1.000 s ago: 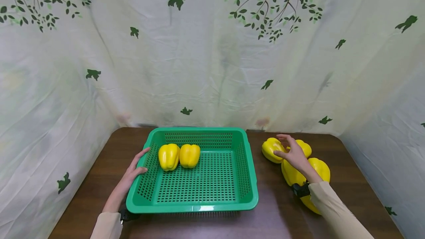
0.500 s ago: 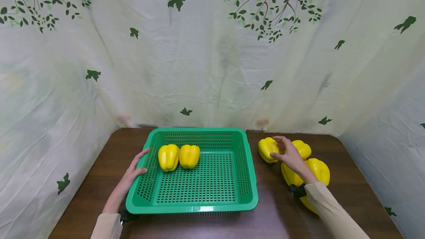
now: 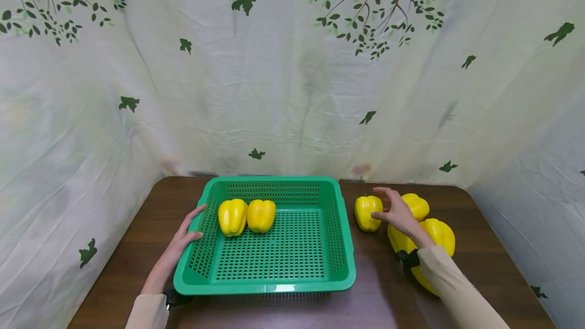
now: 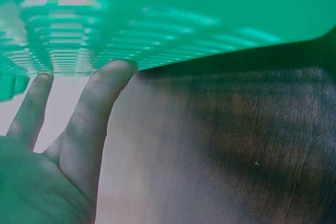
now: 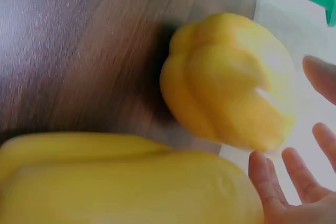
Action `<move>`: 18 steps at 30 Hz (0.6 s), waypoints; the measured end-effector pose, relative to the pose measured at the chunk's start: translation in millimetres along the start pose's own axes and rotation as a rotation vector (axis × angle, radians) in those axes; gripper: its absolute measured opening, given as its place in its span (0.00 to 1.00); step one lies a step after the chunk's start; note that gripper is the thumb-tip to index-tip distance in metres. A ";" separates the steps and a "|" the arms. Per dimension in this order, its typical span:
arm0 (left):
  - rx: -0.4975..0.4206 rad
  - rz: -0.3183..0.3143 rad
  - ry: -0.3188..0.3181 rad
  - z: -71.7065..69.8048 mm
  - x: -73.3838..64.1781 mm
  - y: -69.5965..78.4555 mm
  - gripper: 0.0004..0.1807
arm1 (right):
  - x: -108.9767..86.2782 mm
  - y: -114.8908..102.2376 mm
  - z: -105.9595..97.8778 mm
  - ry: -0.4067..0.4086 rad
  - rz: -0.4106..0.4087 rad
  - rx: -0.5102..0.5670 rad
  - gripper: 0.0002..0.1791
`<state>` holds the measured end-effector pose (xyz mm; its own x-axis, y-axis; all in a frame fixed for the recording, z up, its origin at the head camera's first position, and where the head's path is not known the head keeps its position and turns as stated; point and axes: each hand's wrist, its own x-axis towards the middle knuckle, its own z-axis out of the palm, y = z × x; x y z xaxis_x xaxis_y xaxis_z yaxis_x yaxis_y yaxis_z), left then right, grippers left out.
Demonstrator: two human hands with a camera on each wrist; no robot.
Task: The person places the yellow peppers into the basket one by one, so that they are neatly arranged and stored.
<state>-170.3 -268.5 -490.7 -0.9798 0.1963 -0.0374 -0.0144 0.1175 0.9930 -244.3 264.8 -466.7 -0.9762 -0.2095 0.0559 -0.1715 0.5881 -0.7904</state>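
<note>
My left hand (image 3: 177,240) rests at the left side of a green basket (image 3: 265,287), its extended thumb and index finger over the rim. In the left wrist view, straight fingers (image 4: 86,124) reach up to the slotted wall. Two yellow bell peppers, one left (image 3: 232,217) and one right (image 3: 261,216), lie side by side inside. Right of the basket, another yellow bell pepper (image 3: 367,214) stands on the table, stem up. My right hand (image 3: 398,212) hovers beside it, fingers spread and loosely bent. The right wrist view shows the thumb apart from that pepper (image 5: 226,82); fingertip contact is unclear.
More yellow bell peppers, including one at the back (image 3: 417,206) and one further right (image 3: 442,235), lie under and around the right forearm, partly hidden. A brown wooden table (image 3: 365,298) bears everything. A leaf-patterned cloth (image 3: 292,90) hangs behind and at both sides.
The pepper near my right hand has shifted left and turned, from lying tilted to standing stem up. My right hand has moved slightly left. The left hand and basket stay put.
</note>
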 end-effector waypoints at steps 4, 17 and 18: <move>0.005 -0.011 0.003 0.2 0.0 1.3 0.33 | 0.2 3.0 -2.0 -0.042 -0.010 0.022 0.36; 0.010 -0.018 0.001 -1.0 1.8 0.1 0.33 | 1.5 6.2 0.1 -0.115 -0.082 -0.127 0.42; 0.011 -0.019 0.001 -1.2 1.7 0.2 0.33 | 1.8 6.5 0.7 -0.121 -0.087 -0.129 0.42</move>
<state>-172.2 -269.3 -490.4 -0.9796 0.1930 -0.0559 -0.0306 0.1315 0.9908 -247.0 267.7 -472.1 -0.9351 -0.3520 0.0406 -0.2779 0.6576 -0.7002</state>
